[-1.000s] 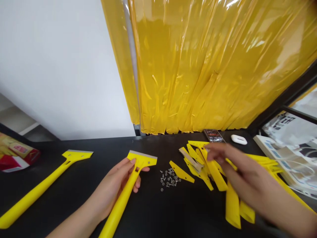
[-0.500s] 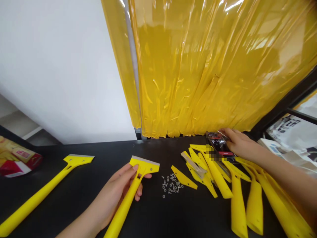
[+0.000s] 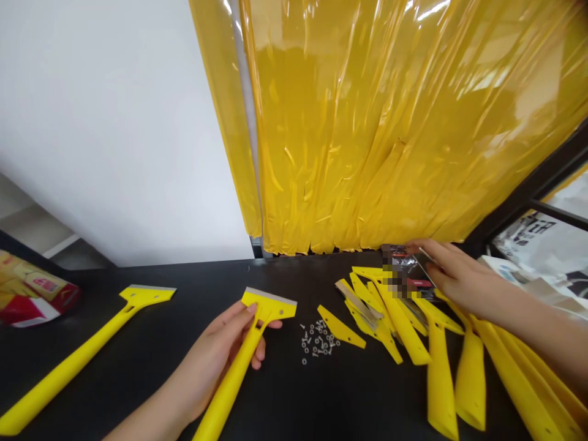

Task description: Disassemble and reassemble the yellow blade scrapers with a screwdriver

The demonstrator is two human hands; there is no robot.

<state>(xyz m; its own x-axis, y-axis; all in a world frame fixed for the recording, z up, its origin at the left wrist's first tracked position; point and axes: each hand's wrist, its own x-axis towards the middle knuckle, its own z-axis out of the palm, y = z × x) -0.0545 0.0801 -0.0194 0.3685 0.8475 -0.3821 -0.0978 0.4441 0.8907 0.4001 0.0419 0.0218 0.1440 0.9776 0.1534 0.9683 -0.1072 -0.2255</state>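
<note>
My left hand (image 3: 229, 343) is wrapped round the neck of a yellow scraper (image 3: 239, 361), thumb on its head. The scraper's metal blade points away from me, and two fasteners show in the head. At the back right, my right hand (image 3: 452, 269) pinches a thin, straight silvery piece (image 3: 423, 269), its kind unclear. Beneath it lies a dark, shiny pack or device (image 3: 407, 263), partly blurred out. Near that hand are yellow scraper handles (image 3: 443, 383) and a pile of yellow plates with metal blades (image 3: 367, 300). Small screws and nuts (image 3: 319, 340) lie between my hands.
Another scraper with a blade (image 3: 87, 355) lies on the black table (image 3: 151, 380) at the left. A red and yellow package (image 3: 37, 291) sits at the far left edge. A yellow plastic curtain (image 3: 367, 153) hangs behind the table, beside a white panel (image 3: 119, 135).
My right hand has shifted slightly right, and the thin silvery piece has swung from nearly flat to a steeper slant. The left hand and its scraper are nearly still.
</note>
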